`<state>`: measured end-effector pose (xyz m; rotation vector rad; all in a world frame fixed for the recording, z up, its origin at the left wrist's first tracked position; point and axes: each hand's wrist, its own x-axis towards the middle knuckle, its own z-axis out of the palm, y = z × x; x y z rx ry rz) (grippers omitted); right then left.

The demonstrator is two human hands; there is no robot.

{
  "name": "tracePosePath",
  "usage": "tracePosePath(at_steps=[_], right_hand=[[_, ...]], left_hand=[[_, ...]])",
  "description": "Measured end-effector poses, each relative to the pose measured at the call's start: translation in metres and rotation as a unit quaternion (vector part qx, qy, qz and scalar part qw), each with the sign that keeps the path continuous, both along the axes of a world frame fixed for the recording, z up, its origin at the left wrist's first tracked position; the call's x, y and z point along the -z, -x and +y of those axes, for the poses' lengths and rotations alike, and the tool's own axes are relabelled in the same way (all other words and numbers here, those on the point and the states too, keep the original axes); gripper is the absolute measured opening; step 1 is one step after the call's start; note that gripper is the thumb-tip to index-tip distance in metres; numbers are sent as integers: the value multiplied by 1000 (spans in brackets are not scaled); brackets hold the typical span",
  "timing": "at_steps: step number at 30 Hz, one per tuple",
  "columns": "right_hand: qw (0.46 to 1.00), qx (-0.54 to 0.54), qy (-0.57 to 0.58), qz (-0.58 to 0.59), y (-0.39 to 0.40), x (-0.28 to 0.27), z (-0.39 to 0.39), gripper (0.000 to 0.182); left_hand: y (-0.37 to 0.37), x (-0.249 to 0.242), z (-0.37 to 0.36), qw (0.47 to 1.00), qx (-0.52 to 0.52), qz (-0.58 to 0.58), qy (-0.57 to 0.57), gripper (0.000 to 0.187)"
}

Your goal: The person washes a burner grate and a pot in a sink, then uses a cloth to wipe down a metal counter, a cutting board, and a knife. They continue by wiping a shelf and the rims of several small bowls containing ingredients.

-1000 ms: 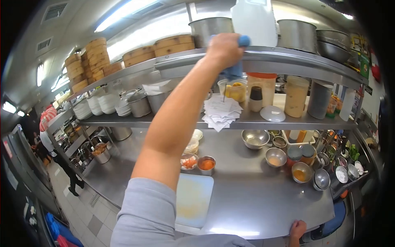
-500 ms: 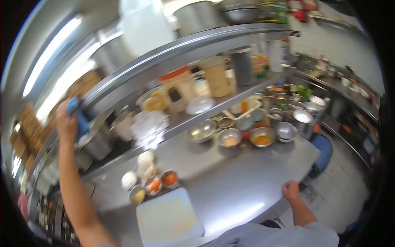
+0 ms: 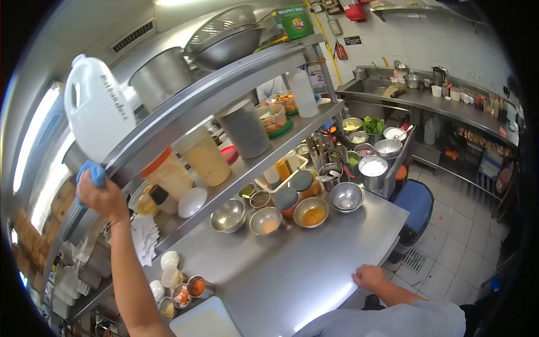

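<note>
1. The left hand (image 3: pixel 101 196) is raised at the front edge of the upper shelf (image 3: pixel 168 115), its fingers closed around a blue cloth (image 3: pixel 94 175).
2. The cloth is bunched in that grip, against the shelf's edge and just below a white plastic jug (image 3: pixel 98 121).
3. The right hand (image 3: pixel 370 278) is low, at the near edge of the worktop (image 3: pixel 269 269); its fingers are curled into a fist, and whether anything is inside them I cannot tell.
4. On the upper shelf, past the jug, stand a large metal pot (image 3: pixel 160 78) and a stacked colander (image 3: pixel 222 28).
5. The lower shelf (image 3: pixel 292 144) carries a tub with an orange lid (image 3: pixel 168 174), a tub of pale contents (image 3: pixel 205 160) and a grey canister (image 3: pixel 245 132). A stack of white papers (image 3: pixel 146 238) hangs over its edge, near the left forearm.
6. Below it, a row of metal bowls sits on the worktop, one with amber liquid (image 3: pixel 311 214).
7. A pale cutting board (image 3: pixel 205 323) lies near the person, beside a metal cup of orange food (image 3: pixel 196 286).
8. A blue bin (image 3: pixel 414 205) stands on the floor beyond the worktop's end.
</note>
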<state>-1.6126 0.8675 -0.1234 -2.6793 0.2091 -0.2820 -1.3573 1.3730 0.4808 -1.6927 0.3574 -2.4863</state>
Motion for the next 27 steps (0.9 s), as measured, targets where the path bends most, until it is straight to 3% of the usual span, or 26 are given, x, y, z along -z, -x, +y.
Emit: tracePosePath(at_steps=[2,4,5,8,10,14,18,20,23,27], right_hand=[[999,-49,-10,22,-5,2,-29,30],[975,-194,-91,66,-13,-6,-56,34],[960,-238,-117,93,-20,-1,-71,37],[924,-282,-211,149,-37,14,-101,40],[917,-301,-173,195,-46,-9,-121,43],[922,-320,-164,142,-43,-12,-164,38],[960,-200,-178,83,-26,-1,-206,34],[974,-140,-171,45,-9,3,-225,32],[978,-95,-178,53,18,25,-254,28],[981,-62,-119,141,49,47,-276,31]], left_hand=[[-18,-2,-78,999,27,17,-6,26],[-42,-3,-148,998,38,-19,37,22],[-51,-4,-185,998,54,-32,1,20],[-71,-5,-310,992,122,-25,-30,14],[-100,-5,-383,987,158,-23,-13,10],[-120,4,-500,980,196,32,18,19],[-137,14,-551,973,225,51,30,25],[-147,17,-560,966,237,86,-54,26],[-152,11,-568,964,216,106,-112,34],[-142,10,-578,979,152,109,-79,41]])
